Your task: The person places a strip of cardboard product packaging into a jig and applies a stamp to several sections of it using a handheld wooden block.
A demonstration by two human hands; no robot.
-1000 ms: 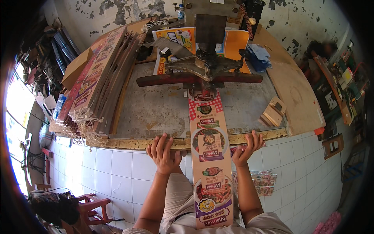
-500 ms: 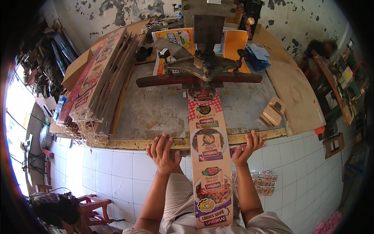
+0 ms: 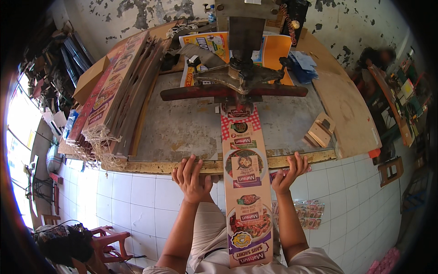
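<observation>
A long printed cardboard strip [image 3: 249,196] with food pictures runs from under the press head toward my lap, overhanging the table's front edge. Left of it, my left hand [image 3: 189,179] rests on that edge with its fingers spread, holding nothing. My right hand [image 3: 289,173] lies at the edge on the strip's other side, fingers stretched and apart, also holding nothing. Neither hand touches the strip. Above its far end stands a metal press [image 3: 237,75] with a red crossbar. The press hides the strip's far end.
A stack of printed strips with string ends [image 3: 107,89] lies at the left, beside a cardboard box [image 3: 91,80]. A wooden block [image 3: 321,131] sits right on the metal tabletop. Blue packets [image 3: 303,66] lie behind. A red stool [image 3: 112,242] stands lower left; another person [image 3: 367,59] is far right.
</observation>
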